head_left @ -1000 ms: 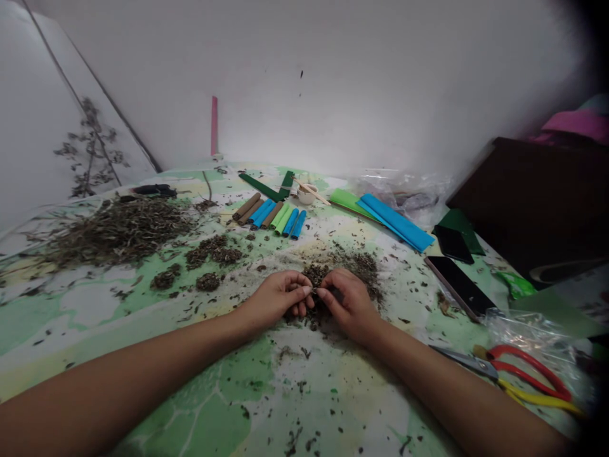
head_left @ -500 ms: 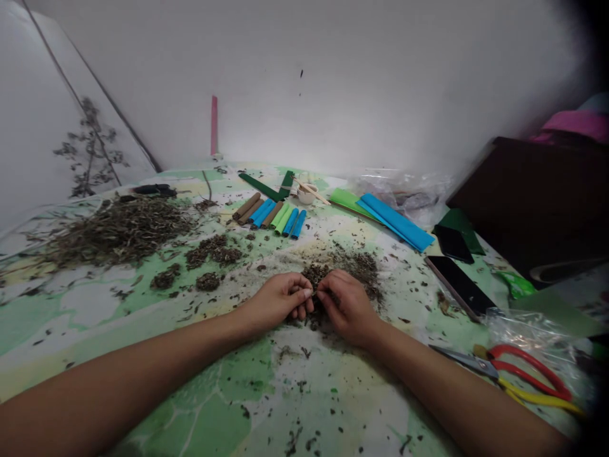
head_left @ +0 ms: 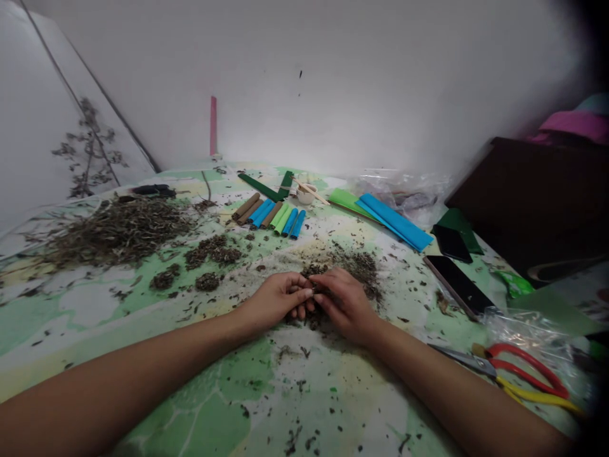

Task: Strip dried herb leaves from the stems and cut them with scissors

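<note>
Across patterned cloth (head_left: 209, 406), crumbled leaves (head_left: 365, 270) are spread, left hand (head_left: 280, 297) and right hand (head_left: 346, 303) curled fingertip-to-fingertip, anything gripped and its axis indiscernible

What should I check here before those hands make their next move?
1. Both hands visible: ok; left hand and right hand are close together.
2. Item in their grip identifiable: cannot tell; too small.
3. Scissors clear of the right forearm: cannot tell; the blades lie very near it.
4. Rolled tubes lined up: ok; in a row beyond the hands.
5. Tablecloth free of crumbs: not ok; dark bits are scattered across it.
</note>
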`<state>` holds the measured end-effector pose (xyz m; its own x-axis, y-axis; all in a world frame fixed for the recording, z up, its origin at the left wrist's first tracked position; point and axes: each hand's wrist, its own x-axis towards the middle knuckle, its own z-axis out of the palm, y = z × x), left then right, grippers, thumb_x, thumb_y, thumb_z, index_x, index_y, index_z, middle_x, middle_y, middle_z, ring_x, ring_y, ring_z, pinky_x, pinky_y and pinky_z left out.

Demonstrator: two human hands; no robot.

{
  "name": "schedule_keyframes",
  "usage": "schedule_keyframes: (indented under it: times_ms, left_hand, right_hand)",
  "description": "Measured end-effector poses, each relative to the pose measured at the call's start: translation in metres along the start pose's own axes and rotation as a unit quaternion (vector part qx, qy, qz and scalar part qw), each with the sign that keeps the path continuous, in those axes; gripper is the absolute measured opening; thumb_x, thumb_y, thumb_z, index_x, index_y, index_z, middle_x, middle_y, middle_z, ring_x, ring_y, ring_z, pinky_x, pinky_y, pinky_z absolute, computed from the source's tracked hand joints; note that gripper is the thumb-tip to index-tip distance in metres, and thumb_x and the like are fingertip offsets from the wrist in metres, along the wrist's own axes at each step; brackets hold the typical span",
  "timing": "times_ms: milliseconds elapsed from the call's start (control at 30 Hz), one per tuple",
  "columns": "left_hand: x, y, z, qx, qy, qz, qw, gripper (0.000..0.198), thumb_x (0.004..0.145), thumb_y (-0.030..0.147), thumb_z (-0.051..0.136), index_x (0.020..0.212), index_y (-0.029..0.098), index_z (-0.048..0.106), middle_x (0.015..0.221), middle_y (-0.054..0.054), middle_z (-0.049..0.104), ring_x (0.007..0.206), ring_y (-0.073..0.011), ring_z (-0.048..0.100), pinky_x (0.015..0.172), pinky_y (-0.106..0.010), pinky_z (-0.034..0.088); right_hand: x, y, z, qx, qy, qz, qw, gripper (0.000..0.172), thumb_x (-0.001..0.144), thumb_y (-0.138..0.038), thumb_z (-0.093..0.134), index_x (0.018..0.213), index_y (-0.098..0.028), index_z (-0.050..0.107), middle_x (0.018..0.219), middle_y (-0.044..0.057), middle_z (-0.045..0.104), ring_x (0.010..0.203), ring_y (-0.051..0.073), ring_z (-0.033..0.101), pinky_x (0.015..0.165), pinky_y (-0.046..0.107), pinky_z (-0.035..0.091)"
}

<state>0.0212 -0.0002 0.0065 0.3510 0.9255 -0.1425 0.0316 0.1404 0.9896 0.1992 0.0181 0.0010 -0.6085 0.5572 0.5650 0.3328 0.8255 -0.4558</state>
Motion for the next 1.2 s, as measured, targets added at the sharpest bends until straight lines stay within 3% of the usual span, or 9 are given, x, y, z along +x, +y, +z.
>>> schedule_keyframes:
  times_ms: [233, 433, 567, 667, 767, 833, 933, 1033, 1200]
  left_hand:
    - [0.001, 0.001, -0.001, 0.008, 0.007, -0.015, 1.000, 0.014, 0.076, 0.027, 0.059, 0.077, 0.014, 0.055, 0.059, 0.002, 0.061, 0.045, -0.0064, 0.050, 0.044, -0.019, 0.036]
    - [0.000, 0.001, -0.001, -0.012, 0.012, -0.001, 1.000, 0.015, 0.076, 0.028, 0.060, 0.079, 0.014, 0.056, 0.065, 0.000, 0.063, 0.050, -0.0074, 0.054, 0.047, -0.020, 0.039]
    - [0.000, -0.001, -0.002, -0.101, 0.017, 0.011, 0.995, 0.020, 0.069, 0.014, 0.064, 0.089, 0.015, 0.058, 0.082, -0.003, 0.069, 0.075, -0.0124, 0.065, 0.069, -0.024, 0.049]
    - [0.002, -0.003, -0.004, -0.129, 0.038, 0.005, 0.991, 0.021, 0.071, 0.015, 0.064, 0.091, 0.016, 0.058, 0.092, -0.006, 0.069, 0.087, -0.0151, 0.066, 0.081, -0.029, 0.049]
    - [0.003, -0.002, -0.007, -0.076, 0.047, 0.016, 0.996, 0.024, 0.073, 0.023, 0.065, 0.095, 0.017, 0.057, 0.096, -0.008, 0.070, 0.089, -0.0184, 0.066, 0.080, -0.033, 0.050]
    - [0.002, 0.002, -0.010, -0.025, 0.036, 0.061, 0.997, 0.029, 0.074, 0.027, 0.065, 0.099, 0.017, 0.057, 0.101, -0.010, 0.070, 0.098, -0.0217, 0.064, 0.086, -0.037, 0.048]
    - [-0.001, 0.009, -0.015, 0.035, 0.021, 0.127, 0.991, 0.037, 0.079, 0.030, 0.060, 0.112, 0.017, 0.054, 0.110, -0.011, 0.068, 0.114, -0.0226, 0.056, 0.102, -0.040, 0.035]
    - [-0.005, 0.012, -0.018, 0.047, 0.043, 0.147, 0.987, 0.042, 0.082, 0.031, 0.057, 0.121, 0.019, 0.048, 0.117, -0.011, 0.065, 0.119, -0.0219, 0.052, 0.106, -0.041, 0.029]
    - [-0.004, 0.014, -0.020, -0.008, 0.115, 0.152, 0.982, 0.051, 0.078, 0.037, 0.060, 0.122, 0.017, 0.043, 0.125, -0.016, 0.057, 0.102, -0.0241, 0.062, 0.092, -0.041, 0.045]
  right_hand:
    - [0.000, 0.000, 0.003, 0.004, 0.016, 0.014, 1.000, 0.012, 0.088, -0.017, 0.046, 0.086, -0.019, 0.058, 0.080, 0.005, 0.059, 0.078, 0.017, 0.051, 0.071, 0.030, 0.041]
    - [0.000, 0.003, 0.001, -0.023, 0.034, 0.093, 0.995, 0.023, 0.091, -0.026, 0.041, 0.070, -0.019, 0.049, 0.068, 0.001, 0.049, 0.069, 0.016, 0.045, 0.064, 0.029, 0.037]
    - [0.000, 0.004, 0.001, -0.027, 0.041, 0.098, 0.994, 0.026, 0.092, -0.028, 0.039, 0.070, -0.019, 0.049, 0.068, 0.001, 0.047, 0.069, 0.016, 0.045, 0.064, 0.029, 0.036]
    - [0.000, 0.003, 0.000, -0.029, 0.047, 0.101, 0.993, 0.022, 0.091, -0.027, 0.040, 0.075, -0.019, 0.052, 0.071, 0.002, 0.051, 0.071, 0.016, 0.047, 0.066, 0.029, 0.037]
    - [-0.001, 0.003, 0.000, -0.031, 0.051, 0.102, 0.993, 0.022, 0.091, -0.027, 0.040, 0.076, -0.019, 0.054, 0.072, 0.002, 0.053, 0.072, 0.017, 0.048, 0.067, 0.029, 0.038]
    - [-0.001, 0.003, 0.001, -0.032, 0.060, 0.100, 0.993, 0.018, 0.090, -0.026, 0.042, 0.079, -0.019, 0.055, 0.074, 0.003, 0.055, 0.074, 0.017, 0.049, 0.068, 0.030, 0.039]
    - [0.001, 0.001, 0.002, -0.041, 0.086, 0.093, 0.991, 0.012, 0.088, -0.019, 0.044, 0.086, -0.018, 0.056, 0.079, 0.005, 0.058, 0.078, 0.018, 0.052, 0.071, 0.031, 0.042]
    - [0.001, -0.007, -0.011, -0.060, 0.101, 0.093, 0.989, 0.014, 0.084, -0.013, 0.044, 0.091, -0.018, 0.057, 0.084, 0.007, 0.059, 0.082, 0.020, 0.053, 0.073, 0.033, 0.044]
    - [-0.038, -0.027, -0.072, -0.197, 0.070, 0.137, 0.968, 0.023, 0.082, -0.013, 0.048, 0.103, -0.020, 0.055, 0.105, 0.011, 0.058, 0.103, 0.025, 0.050, 0.088, 0.044, 0.043]
